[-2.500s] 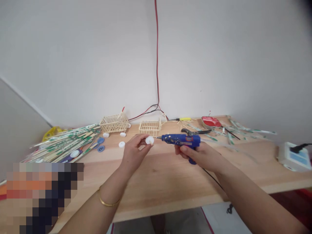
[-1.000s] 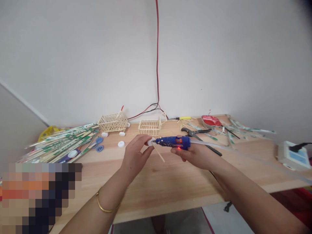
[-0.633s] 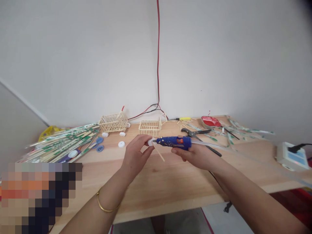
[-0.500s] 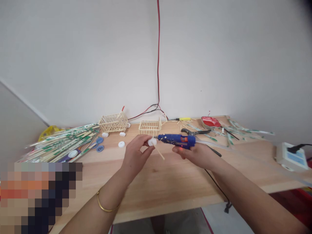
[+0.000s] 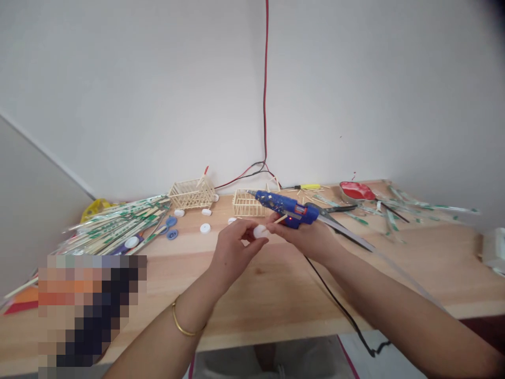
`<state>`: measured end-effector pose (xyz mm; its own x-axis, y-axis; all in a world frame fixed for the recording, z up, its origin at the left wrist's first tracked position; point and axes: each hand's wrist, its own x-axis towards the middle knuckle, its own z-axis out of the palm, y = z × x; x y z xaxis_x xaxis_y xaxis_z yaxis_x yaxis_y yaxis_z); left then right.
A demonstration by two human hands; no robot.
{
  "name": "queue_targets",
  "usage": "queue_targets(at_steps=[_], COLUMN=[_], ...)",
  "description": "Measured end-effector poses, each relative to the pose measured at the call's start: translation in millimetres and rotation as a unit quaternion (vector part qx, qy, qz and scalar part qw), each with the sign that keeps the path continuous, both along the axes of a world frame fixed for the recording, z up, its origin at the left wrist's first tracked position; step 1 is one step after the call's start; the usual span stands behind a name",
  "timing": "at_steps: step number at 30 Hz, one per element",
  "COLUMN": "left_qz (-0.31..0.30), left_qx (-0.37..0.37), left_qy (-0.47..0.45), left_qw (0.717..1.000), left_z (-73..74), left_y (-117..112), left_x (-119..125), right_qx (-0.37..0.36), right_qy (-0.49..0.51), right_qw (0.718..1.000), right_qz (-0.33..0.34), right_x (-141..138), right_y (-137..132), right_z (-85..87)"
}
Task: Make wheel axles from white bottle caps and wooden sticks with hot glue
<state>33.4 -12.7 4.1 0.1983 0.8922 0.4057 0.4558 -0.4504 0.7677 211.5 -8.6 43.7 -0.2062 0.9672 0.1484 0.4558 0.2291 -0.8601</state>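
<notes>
My left hand (image 5: 232, 251) pinches a small white bottle cap (image 5: 259, 231) above the wooden table (image 5: 276, 284). My right hand (image 5: 305, 238) grips a blue hot glue gun (image 5: 286, 207), nozzle tilted up and to the left, with a clear glue stick trailing out behind it. The same hand's fingers also hold a thin wooden stick (image 5: 280, 219) that points into the cap. Both hands meet at the cap.
Two stick-built baskets (image 5: 192, 192) (image 5: 246, 203) stand at the back. Loose white caps (image 5: 204, 228), blue caps (image 5: 171, 233) and wrapped chopsticks (image 5: 114, 227) lie left. Pliers (image 5: 335, 209), a red dish (image 5: 354, 190), a yellow screwdriver (image 5: 305, 187) and wrappers lie right. A black cord (image 5: 335, 305) runs off the front edge.
The glue gun's nozzle has left the cap and swung up and away. My right hand has taken the thin stick and brought its end to the cap. The view shifted slightly right.
</notes>
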Motion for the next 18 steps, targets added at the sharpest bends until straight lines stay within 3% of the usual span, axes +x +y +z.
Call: queue_targets(at_steps=[3,7,9,11,14,18], left_qz=[0.016,-0.03,-0.049,-0.039,-0.007,-0.068], left_qx=[-0.03,-0.028,-0.029,-0.042,-0.098,-0.176], left_qy=[0.089,0.248,0.279,0.247,0.112,-0.093], left_qw=[0.995,0.968,0.958,0.967,0.989,0.978], left_z=[-9.8,-24.0,-26.5,-24.8,-16.9,-7.4], left_y=[4.8,11.5,13.2,13.3,9.8,1.4], left_x=[0.7,-0.2,-1.8,-3.2,-0.3,12.0], right_qx=[-0.002,-0.056,-0.085,-0.101,-0.112,-0.125], right_qy=[0.009,0.05,0.033,0.014,0.028,0.065], right_qw=[1.0,0.997,0.994,0.993,0.991,0.987], right_qz=[-0.007,0.035,0.053,0.064,0.071,0.078], right_x=[7.8,12.6,13.8,14.9,14.7,7.7], right_y=[13.9,27.5,30.9,32.2,30.7,24.6], right_z=[-2.8,-18.3,-26.4,-32.1,-34.2,-28.5])
